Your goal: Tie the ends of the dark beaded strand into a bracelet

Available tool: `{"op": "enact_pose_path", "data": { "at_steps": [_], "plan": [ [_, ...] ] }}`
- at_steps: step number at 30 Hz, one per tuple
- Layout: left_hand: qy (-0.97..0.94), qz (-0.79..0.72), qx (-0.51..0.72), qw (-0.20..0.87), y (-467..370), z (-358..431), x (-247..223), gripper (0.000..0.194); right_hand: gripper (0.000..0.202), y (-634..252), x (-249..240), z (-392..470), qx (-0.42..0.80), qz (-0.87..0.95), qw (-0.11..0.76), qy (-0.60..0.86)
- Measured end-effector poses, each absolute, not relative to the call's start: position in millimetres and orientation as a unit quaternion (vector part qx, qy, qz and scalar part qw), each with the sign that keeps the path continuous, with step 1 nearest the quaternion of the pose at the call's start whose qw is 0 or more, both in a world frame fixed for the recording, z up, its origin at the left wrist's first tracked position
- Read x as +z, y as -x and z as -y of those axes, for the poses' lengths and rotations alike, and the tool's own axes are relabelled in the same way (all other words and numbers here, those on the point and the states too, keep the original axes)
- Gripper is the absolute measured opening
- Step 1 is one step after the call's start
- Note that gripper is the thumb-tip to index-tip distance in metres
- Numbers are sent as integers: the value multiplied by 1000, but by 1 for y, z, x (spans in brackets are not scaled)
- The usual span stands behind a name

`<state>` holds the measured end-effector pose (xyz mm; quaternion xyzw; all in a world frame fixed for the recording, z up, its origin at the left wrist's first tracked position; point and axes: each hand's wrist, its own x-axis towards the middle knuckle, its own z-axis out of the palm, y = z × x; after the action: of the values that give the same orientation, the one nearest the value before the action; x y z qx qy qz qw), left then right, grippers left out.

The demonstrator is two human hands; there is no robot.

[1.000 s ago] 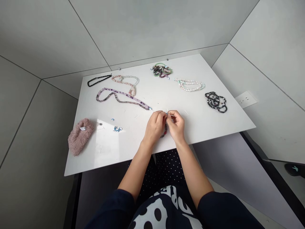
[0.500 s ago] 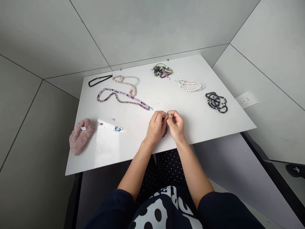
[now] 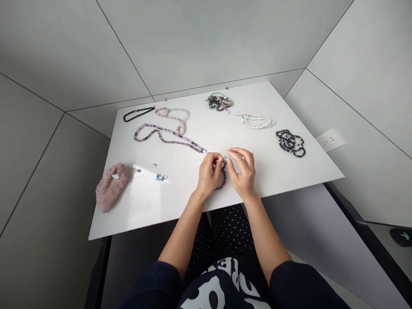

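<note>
Near the front edge of the white table, my left hand (image 3: 209, 175) pinches the top of a dark bead string (image 3: 223, 182) with some red beads. Part of that string is hidden behind the fingers, and its lower loop hangs down to the tabletop. Just right of it, my right hand (image 3: 242, 171) is raised with thumb and fingers apart, close to the string's upper end, and nothing shows between them. A purple and grey bead strand (image 3: 167, 130) lies beyond my left hand, its tagged end close to the fingers.
On the white table (image 3: 289, 180) lie a black strand (image 3: 139, 113), a pink and clear strand (image 3: 175, 119), a mixed bead pile (image 3: 219, 102), a pale strand (image 3: 257, 120), black strands (image 3: 290, 143), blue scraps (image 3: 161, 177) and a fuzzy pink item (image 3: 112, 187). Walls stand behind.
My right hand has come away from my left and its fingers have spread. More of the dark and red bead string shows between the hands. The view has shifted slightly.
</note>
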<state>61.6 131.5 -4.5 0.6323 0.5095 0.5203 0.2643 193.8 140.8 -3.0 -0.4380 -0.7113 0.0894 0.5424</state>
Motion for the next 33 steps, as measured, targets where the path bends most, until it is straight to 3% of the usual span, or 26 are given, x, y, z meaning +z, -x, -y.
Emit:
{"op": "enact_pose_path", "data": {
  "at_steps": [3, 7, 15, 22, 33],
  "plan": [
    [-631, -502, 518, 286, -63, -131, -4, 18, 34, -206, 1, -144, 50, 795, 456, 396],
    [-597, -498, 517, 357, -64, -130, -3, 18, 28, -217, 2, -148, 88, 805, 429, 401],
    [-557, -480, 530, 423, -63, -129, -2, 22, 12, -217, 2, -147, 267, 715, 493, 419],
    [-590, -508, 508, 369, -63, -129, -1, 13, 12, -209, -12, -147, 380, 619, 536, 432],
    [-621, -511, 478, 354, -64, -128, 4, 7, 11, -206, -11, -143, 424, 569, 554, 436]
  ]
}}
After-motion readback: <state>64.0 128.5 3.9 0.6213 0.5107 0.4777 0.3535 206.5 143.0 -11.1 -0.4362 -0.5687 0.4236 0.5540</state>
